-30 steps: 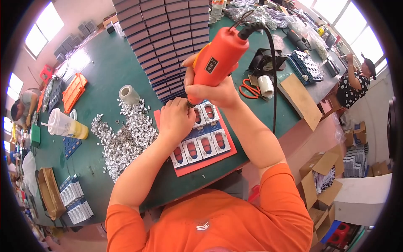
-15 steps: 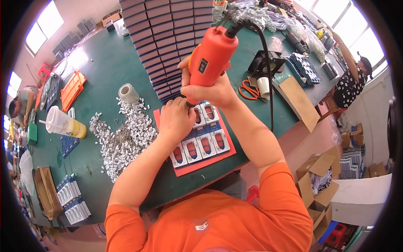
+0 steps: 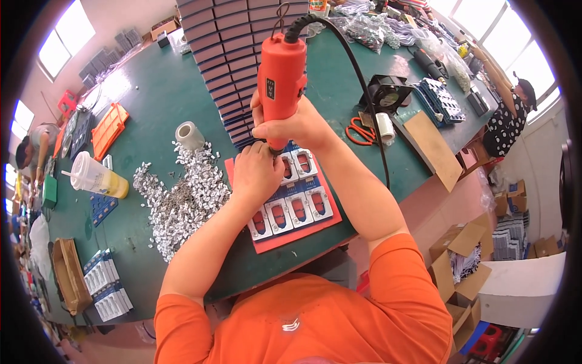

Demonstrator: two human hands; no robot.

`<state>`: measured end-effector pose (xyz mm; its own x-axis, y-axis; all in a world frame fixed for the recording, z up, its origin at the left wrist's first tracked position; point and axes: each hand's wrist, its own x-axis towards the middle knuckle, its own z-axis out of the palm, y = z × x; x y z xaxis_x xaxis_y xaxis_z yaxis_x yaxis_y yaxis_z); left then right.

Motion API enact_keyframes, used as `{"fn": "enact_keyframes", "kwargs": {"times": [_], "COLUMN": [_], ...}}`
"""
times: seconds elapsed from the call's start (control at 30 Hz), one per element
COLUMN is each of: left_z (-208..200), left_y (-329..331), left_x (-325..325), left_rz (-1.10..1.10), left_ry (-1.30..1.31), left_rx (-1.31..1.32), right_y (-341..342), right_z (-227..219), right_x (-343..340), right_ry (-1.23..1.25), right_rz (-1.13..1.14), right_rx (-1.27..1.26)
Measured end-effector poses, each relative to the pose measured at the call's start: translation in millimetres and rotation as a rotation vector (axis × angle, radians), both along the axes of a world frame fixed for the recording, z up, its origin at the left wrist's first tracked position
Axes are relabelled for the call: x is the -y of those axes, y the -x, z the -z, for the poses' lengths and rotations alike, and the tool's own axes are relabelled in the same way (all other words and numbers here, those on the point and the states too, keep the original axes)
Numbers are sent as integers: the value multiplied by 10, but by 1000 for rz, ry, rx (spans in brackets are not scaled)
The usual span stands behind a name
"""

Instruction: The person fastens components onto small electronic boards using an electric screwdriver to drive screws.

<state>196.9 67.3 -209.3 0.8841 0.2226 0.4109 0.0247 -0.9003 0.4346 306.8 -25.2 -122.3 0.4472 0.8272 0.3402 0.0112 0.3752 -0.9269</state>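
My right hand [image 3: 297, 126] is wrapped round a red electric screwdriver [image 3: 282, 76], held nearly upright with its tip down. The tip meets the far part of a panel of white-framed blue plates [image 3: 297, 208], which lies on a red pad [image 3: 265, 244]. My left hand [image 3: 257, 173] rests on the panel's far left part, its fingers bent and drawn together beside the tip. Whatever those fingertips pinch is hidden. To the left of that hand spreads a heap of small white clips and screws [image 3: 188, 203].
A tall stack of blue-edged panels [image 3: 239, 54] rises just beyond my hands. Black cable [image 3: 364, 79] from the screwdriver loops down on the right, near orange scissors [image 3: 360, 131] and a small fan [image 3: 388, 93]. A drink cup [image 3: 100, 176] stands left. Two people sit farther off.
The screwdriver has swung from leaning right to nearly upright, its top going left, and its cable has followed. My left hand stays beside the tip.
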Motion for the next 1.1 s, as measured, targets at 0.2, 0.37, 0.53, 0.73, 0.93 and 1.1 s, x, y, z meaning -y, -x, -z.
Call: {"fn": "enact_keyframes", "kwargs": {"times": [0.2,0.37,0.53,0.73,0.93,1.1], "left_z": [-1,-96,-548,-253,-146,-182], "left_y": [25,133,1110,1914,1764,1691], "left_x": [13,-157,-657,-768,-625,-662], "left_rz": [-10,161,-9,72,169,140], "left_ry": [14,209,347,207,-9,-24], "left_rx": [5,201,99,-127,-101,-205], "right_y": [19,55,223,682,898,947], "right_z": [30,10,71,185,177,215], "right_x": [15,187,793,1095,1141,1218], "right_ry": [-35,-176,-431,-530,-519,-493], "right_rz": [-40,93,25,-54,-62,-38], "right_rx": [-22,49,-14,-45,-38,-46]}}
